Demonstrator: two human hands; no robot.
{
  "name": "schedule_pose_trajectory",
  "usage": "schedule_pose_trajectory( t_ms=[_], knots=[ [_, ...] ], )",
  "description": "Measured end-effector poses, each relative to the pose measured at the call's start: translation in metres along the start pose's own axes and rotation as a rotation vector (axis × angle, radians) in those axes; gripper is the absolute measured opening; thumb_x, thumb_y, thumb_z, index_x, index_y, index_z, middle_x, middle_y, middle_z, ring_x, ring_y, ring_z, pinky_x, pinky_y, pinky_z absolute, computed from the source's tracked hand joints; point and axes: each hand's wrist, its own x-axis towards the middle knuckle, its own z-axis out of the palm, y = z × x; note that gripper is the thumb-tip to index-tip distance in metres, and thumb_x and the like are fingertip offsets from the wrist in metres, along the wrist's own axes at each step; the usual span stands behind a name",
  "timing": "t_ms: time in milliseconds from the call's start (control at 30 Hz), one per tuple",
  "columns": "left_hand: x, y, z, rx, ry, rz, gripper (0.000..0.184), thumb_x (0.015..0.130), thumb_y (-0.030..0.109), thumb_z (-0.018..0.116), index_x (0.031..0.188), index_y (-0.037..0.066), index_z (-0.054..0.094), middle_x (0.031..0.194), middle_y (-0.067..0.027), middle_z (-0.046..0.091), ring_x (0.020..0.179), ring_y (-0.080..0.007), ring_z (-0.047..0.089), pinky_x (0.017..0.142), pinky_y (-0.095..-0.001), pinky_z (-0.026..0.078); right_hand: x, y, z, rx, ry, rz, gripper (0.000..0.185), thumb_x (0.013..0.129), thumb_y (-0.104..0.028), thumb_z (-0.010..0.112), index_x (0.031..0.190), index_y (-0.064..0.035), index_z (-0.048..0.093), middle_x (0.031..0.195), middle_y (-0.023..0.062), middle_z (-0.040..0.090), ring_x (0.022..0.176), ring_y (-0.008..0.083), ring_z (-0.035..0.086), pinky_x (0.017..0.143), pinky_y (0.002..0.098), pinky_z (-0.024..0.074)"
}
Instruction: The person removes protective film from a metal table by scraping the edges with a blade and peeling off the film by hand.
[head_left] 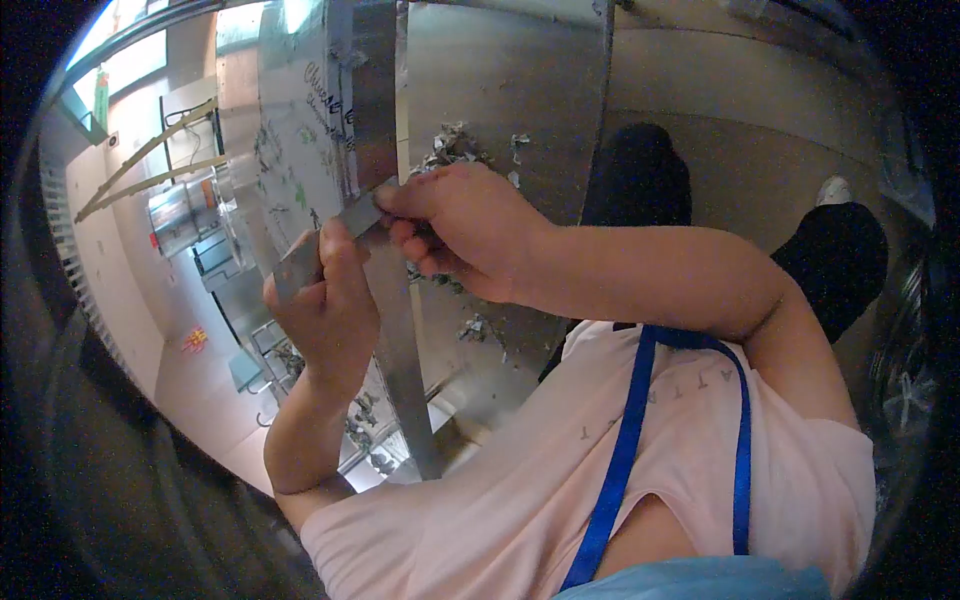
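Note:
A flat grey strip stretches between my two hands, slanting over a white surface with handwriting and its metal edge. My left hand is closed on the lower left end, its thumb along the strip. The upper right end is pinched in my right hand, with the other fingers curled beneath. Part of the strip is hidden by my left fingers. What the strip is made of cannot be told.
Crumpled scraps lie beyond my right hand, with more scraps below it. A blue lanyard hangs over my pink shirt. Dark-clothed legs show at the upper right. Shelves and metal containers stand at the left.

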Motion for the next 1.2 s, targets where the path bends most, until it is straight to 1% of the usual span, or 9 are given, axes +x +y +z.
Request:
schedule_pose_trajectory(
  t_ms=[133,233,433,533,633,733,833,1033,1200],
  knots=[
    [0.01,0.006,0.003,-0.112,0.016,-0.041,0.025,0.074,0.012,0.044,0.055,-0.002,0.05,0.045,-0.0024,0.047,0.041,-0.0082,0.044,0.038,-0.0209,0.033,0.0,-0.011,0.005,0.108,0.036,-0.05,0.017,0.075,-0.015,0.047,0.062,-0.0038,0.045,0.051,0.0012,0.042,0.04,0.0083,0.038,0.034,0.019,0.0305],
    [0.004,0.009,0.004,-0.053,0.029,-0.056,0.025,0.074,0.013,0.045,0.055,-0.002,0.051,0.047,-0.0027,0.049,0.042,-0.0076,0.045,0.038,-0.0206,0.033,-0.004,-0.007,0.001,-0.002,0.024,0.014,0.016,0.075,-0.014,0.047,0.063,-0.0035,0.045,0.052,0.0013,0.042,0.041,0.0083,0.039,0.035,0.0191,0.0302],
    [0.012,0.008,0.01,-0.178,0.063,-0.067,0.025,0.074,0.012,0.046,0.054,-0.001,0.05,0.047,-0.0018,0.049,0.043,-0.0062,0.045,0.038,-0.0196,0.033,0.0,-0.017,0.001,0.13,0.004,-0.01,0.015,0.075,-0.014,0.046,0.064,-0.0034,0.046,0.053,0.0017,0.043,0.042,0.0078,0.039,0.035,0.0192,0.0304],
    [0.014,0.006,0.012,-0.206,0.057,-0.04,0.025,0.075,0.011,0.045,0.053,-0.001,0.05,0.048,-0.0009,0.049,0.043,-0.0056,0.045,0.038,-0.0194,0.033,0.01,-0.014,-0.002,-0.136,-0.003,-0.128,0.016,0.075,-0.014,0.046,0.063,-0.0037,0.046,0.052,0.0013,0.043,0.041,0.0076,0.038,0.035,0.0191,0.0302],
    [0.015,0.009,0.011,-0.151,0.052,-0.041,0.026,0.075,0.011,0.044,0.052,0.0,0.049,0.047,0.0001,0.048,0.043,-0.0049,0.044,0.038,-0.0189,0.032,0.003,-0.021,0.004,0.086,0.049,-0.056,0.017,0.075,-0.014,0.046,0.062,-0.004,0.046,0.052,0.0013,0.043,0.041,0.0076,0.038,0.035,0.0191,0.0299],
    [0.015,0.003,0.011,-0.141,0.074,-0.004,0.028,0.076,0.013,0.044,0.051,0.0,0.048,0.045,0.0015,0.046,0.042,-0.0041,0.041,0.037,-0.0188,0.03,0.002,-0.022,0.006,0.108,0.052,-0.058,0.017,0.074,-0.014,0.047,0.06,-0.0042,0.047,0.051,0.0015,0.044,0.04,0.0075,0.038,0.035,0.0194,0.0298],
    [0.018,0.002,0.008,-0.148,0.041,-0.054,0.029,0.076,0.014,0.044,0.051,0.0,0.048,0.044,0.0014,0.044,0.041,-0.0045,0.04,0.037,-0.0195,0.029,0.005,-0.022,0.009,0.073,0.069,-0.058,0.017,0.074,-0.014,0.047,0.061,-0.004,0.047,0.051,0.0017,0.044,0.04,0.0075,0.038,0.034,0.0194,0.0297],
    [0.02,0.005,0.01,-0.095,0.051,0.005,0.03,0.077,0.015,0.043,0.051,-0.001,0.048,0.044,0.0006,0.044,0.039,-0.0061,0.04,0.036,-0.02,0.029,0.008,-0.021,0.005,0.053,0.045,-0.079,0.017,0.074,-0.015,0.047,0.062,-0.0039,0.047,0.05,0.0012,0.043,0.04,0.0074,0.039,0.035,0.0189,0.0306],
    [0.03,0.009,0.011,-0.084,0.048,0.032,0.029,0.076,0.015,0.043,0.053,-0.001,0.05,0.046,-0.0013,0.047,0.041,-0.0069,0.042,0.038,-0.0203,0.031,0.016,-0.025,0.001,-0.074,0.022,-0.192,0.016,0.074,-0.015,0.047,0.063,-0.0039,0.047,0.053,0.0008,0.044,0.041,0.007,0.039,0.035,0.0189,0.031]
  ],
)
